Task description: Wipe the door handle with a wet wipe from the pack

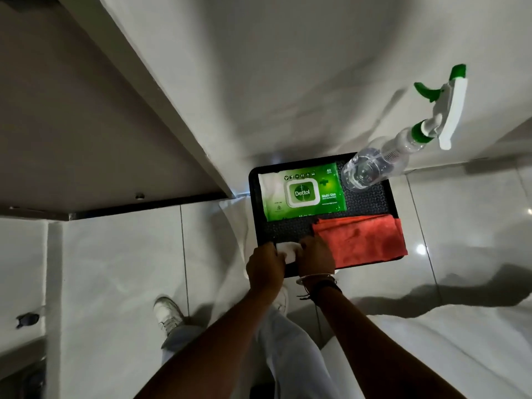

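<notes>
Both hands, left hand (pixel 263 264) and right hand (pixel 315 256), pinch a small white wet wipe (pixel 286 251) at the near edge of the black textured tray (pixel 371 197), fingertips hidden. Glossy green pack (pixel 302 191) lies flat, lid closed. Crumpled red cloth (pixel 362 240) beside it.

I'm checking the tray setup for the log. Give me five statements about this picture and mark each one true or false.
1. The wipes pack lies flat on the black tray. True.
2. The spray bottle has a red trigger. False: its trigger and nozzle are green.
3. Both hands hold a small white wipe at the tray's near edge. True: left hand, right hand.
4. The red cloth covers the pack's lid. False: it lies nearer the person, beside the pack.
5. The pack's lid is flipped open. False: it looks closed.
</notes>
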